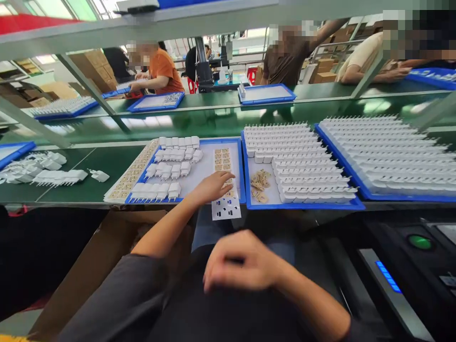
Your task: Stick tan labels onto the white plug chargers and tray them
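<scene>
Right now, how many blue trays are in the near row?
4: a cut-off tray at the left edge, a middle tray beneath the left hand, a third tray just right of it, a far-right tray. More may be out of view.

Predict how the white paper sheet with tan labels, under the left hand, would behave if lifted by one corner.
The sheet would probably droop, since it looks thin. It is likely light for its size, bearing only small, flat labels. Its near end juts past the blue-rimmed white tray, so that part may bend first.
</scene>
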